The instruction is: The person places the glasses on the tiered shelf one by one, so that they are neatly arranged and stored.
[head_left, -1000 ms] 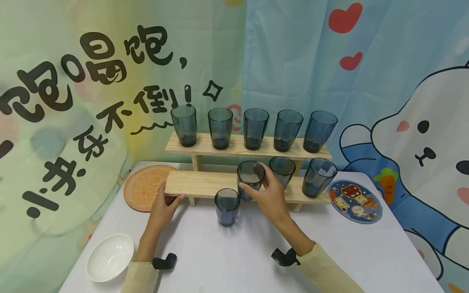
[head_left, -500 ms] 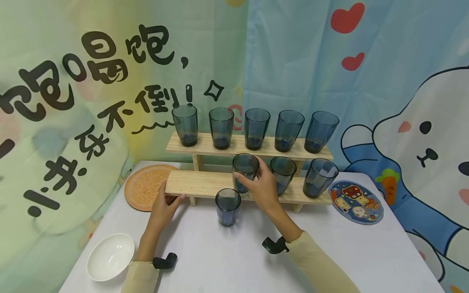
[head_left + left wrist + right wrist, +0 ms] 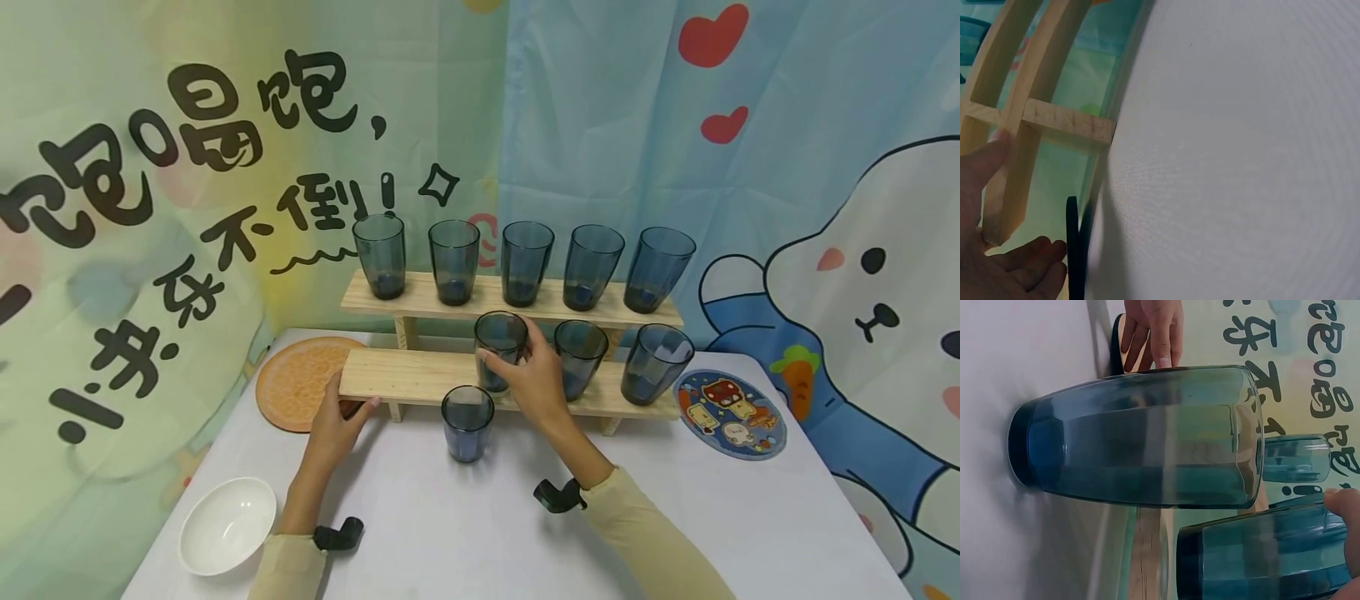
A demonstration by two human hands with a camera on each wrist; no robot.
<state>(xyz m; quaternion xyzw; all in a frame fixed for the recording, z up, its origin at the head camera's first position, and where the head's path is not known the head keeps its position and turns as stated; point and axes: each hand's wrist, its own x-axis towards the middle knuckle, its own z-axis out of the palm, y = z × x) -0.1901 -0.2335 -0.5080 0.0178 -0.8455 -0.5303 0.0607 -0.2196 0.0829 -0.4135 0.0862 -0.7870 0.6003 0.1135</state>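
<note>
My right hand point(image 3: 540, 385) grips a blue-tinted drinking glass point(image 3: 498, 335) upright at the lower board of a two-step wooden shelf point(image 3: 408, 373). In the right wrist view, a thumb lies on that glass point(image 3: 1260, 556); whether its base touches the board cannot be told. My left hand point(image 3: 332, 429) holds the lower board's left end, the thumb point(image 3: 991, 153) on its front edge and the other fingers loosely extended. On the table before the shelf stands another glass point(image 3: 467, 427), large in the right wrist view.
Several matching glasses point(image 3: 527, 262) line the upper board, and two point(image 3: 581, 360) stand at the lower board's right. An orange round mat point(image 3: 303, 387) lies left, with a white bowl point(image 3: 227, 527) in front. A blue cartoon mat point(image 3: 731, 415) lies right.
My right hand has carried its glass slightly left and back along the lower board, mostly in the first half second. The left hand keeps its place on the shelf.
</note>
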